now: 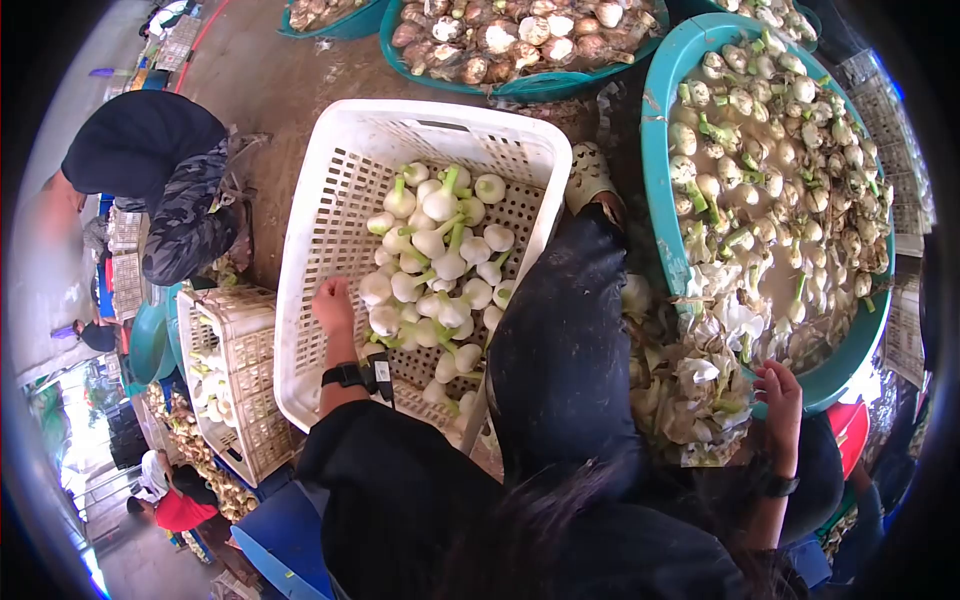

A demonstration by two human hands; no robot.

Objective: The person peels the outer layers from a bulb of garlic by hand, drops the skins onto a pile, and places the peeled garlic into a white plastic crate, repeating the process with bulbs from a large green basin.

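White crate [440,115]: peeled bulbs [450,265] heaped inside. Left hand [333,303] inside, beside the bulbs, fingers curled. Right hand [780,395] right of the crate, on the teal tub [655,165] rim (cannot tell either hand's grasp).

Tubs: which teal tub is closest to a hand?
The big right tub, full of white onions: the right hand is at its rim. The others sit far off at the top.
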